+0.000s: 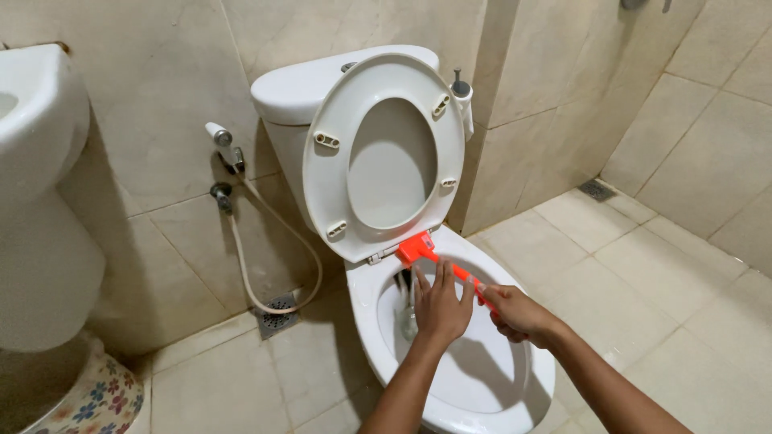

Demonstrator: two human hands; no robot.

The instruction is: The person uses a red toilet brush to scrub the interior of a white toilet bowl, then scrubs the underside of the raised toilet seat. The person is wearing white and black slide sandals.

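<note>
A white toilet bowl (540,379) stands with its seat and lid (330,173) raised against the tank (297,88). My right hand (516,313) grips the shaft of an orange tool (418,247) whose head rests at the back rim near the seat hinge. My left hand (441,304) hovers over the bowl with fingers spread, touching the orange shaft. Below my left hand, inside the bowl, sits a pale grey object that I cannot identify.
A bidet sprayer (222,143) hangs on the tiled wall left of the tank, its hose (265,304) looping down to a floor drain (277,315). A white basin (40,161) stands at far left above a floral cloth (88,402). Another drain (597,190) lies at the right.
</note>
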